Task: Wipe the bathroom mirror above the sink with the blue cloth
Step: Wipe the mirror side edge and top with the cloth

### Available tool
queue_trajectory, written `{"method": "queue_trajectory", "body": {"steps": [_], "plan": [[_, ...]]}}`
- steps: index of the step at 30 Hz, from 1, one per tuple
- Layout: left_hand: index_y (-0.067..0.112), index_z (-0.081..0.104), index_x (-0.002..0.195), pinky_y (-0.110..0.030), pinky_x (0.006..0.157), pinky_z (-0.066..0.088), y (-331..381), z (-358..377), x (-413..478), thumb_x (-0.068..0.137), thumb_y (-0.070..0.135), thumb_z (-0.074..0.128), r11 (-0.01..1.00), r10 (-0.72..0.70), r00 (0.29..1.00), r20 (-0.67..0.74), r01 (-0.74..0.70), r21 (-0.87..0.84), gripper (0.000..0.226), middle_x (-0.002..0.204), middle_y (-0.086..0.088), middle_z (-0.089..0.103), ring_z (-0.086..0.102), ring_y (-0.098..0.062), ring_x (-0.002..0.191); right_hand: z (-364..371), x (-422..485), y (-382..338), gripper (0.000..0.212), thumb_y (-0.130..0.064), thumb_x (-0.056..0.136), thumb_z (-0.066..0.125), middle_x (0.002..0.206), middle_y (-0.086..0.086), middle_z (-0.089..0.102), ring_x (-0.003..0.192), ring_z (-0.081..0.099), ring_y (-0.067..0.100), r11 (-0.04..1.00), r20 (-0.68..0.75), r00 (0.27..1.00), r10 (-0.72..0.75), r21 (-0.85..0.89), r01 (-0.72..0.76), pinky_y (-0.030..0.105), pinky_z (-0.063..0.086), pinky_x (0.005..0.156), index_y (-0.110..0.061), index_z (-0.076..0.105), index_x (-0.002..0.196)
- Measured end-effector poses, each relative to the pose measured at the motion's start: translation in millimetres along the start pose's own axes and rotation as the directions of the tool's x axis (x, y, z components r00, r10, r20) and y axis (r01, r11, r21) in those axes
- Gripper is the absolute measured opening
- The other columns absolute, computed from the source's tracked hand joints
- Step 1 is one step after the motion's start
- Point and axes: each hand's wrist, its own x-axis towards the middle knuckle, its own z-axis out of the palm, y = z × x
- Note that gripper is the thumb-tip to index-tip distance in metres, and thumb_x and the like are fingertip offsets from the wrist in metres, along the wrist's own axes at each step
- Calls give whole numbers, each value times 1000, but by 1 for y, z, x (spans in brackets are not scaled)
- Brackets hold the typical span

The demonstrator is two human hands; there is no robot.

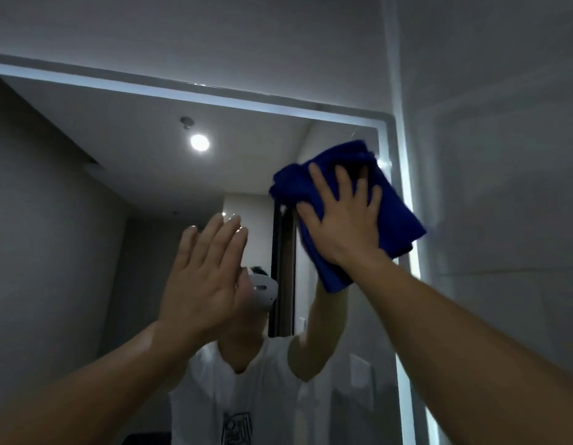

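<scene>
I'm watching the right hand [339, 216] pressing the cloth [397, 213] flat against the mirror [86, 187], fingers straight and spread. The cloth is sitting near the upper right corner, beside the lit edge [404, 175]. It's showing deep blue, plush, folded in layers, bunched at its upper left. The left hand [204, 277] is hovering raised, fingers straight and together, holding nothing. I can't tell whether it's touching the glass.

Both arms are reaching upward; the right hand [339, 216] is pressing forward with fingers spread, the left hand [204, 274] is raised flat.
</scene>
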Motion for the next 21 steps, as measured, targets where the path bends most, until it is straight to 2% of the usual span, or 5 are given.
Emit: {"method": "queue_trajectory", "body": {"steps": [7, 11, 13, 17, 21], "plan": [[7, 38, 150, -55, 118, 19, 12, 8, -28, 98, 37, 29, 998, -27, 996, 81, 22, 62, 60, 159, -14, 31, 24, -29, 150, 12, -64, 35, 65, -67, 94, 25, 158, 3, 20, 147, 11, 40, 820, 158, 819, -551, -81, 567, 62, 2, 116, -46, 11, 154], [10, 33, 153, -54, 120, 16, 11, 8, -30, 99, 38, 28, 996, -75, 993, 97, 69, 62, 61, 163, -9, 24, 16, -24, 152, -2, -8, 48, 65, -65, 93, 20, 163, 7, 8, 149, 5, 39, 992, 46, 993, -109, -56, 111, 59, -2, 118, -46, 8, 154], [10, 34, 153, -53, 120, 16, 11, 9, -31, 98, 38, 28, 996, -73, 993, 97, 68, 61, 61, 163, -9, 25, 16, -24, 152, -1, -8, 36, 68, -65, 94, 15, 165, 7, -4, 149, -4, 38, 997, 21, 997, 74, -38, -73, 61, -5, 118, -42, -1, 155], [11, 31, 154, -53, 120, 16, 10, 10, -31, 99, 41, 25, 995, -83, 991, 103, 75, 71, 63, 164, -8, 22, 14, -23, 153, 16, -80, 7, 68, -65, 97, 11, 165, 9, -5, 149, -8, 41, 999, 70, 996, 46, 5, -47, 65, -5, 116, -38, -10, 155], [10, 31, 153, -53, 120, 16, 11, 9, -30, 99, 41, 22, 995, -77, 991, 110, 70, 68, 63, 163, -9, 22, 15, -25, 153, 32, -222, -14, 70, -67, 97, 14, 159, 13, 25, 140, 24, 49, 999, 217, 976, 6, 35, -13, 68, 14, 110, -33, 6, 158]]}}
